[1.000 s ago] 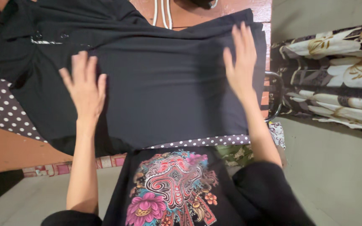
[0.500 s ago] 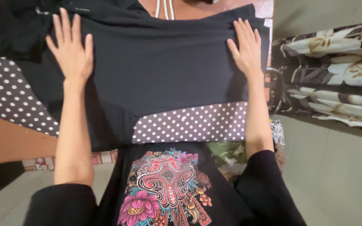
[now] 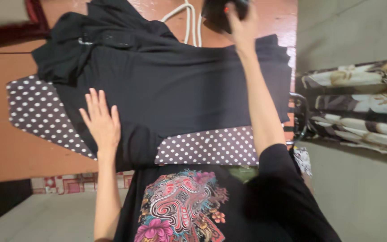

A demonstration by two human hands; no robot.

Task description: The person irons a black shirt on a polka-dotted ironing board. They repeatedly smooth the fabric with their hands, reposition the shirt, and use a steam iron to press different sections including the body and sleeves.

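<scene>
Black garment (image 3: 175, 89) spread flat across the polka-dot ironing board (image 3: 36, 112), one hand down, one hand up on the iron.

The left hand (image 3: 100, 123) lies flat on the garment's near left part, fingers spread and pressed to the cloth. The right hand (image 3: 242, 24) is stretched to the far end, curled around a dark iron (image 3: 218, 13) with a red spot, just past the garment's far edge; a white cord (image 3: 189, 20) loops beside it. The board's dotted cover shows at the left and near edges. A floral-print fabric (image 3: 359, 112) lies off to the right, well apart.
</scene>
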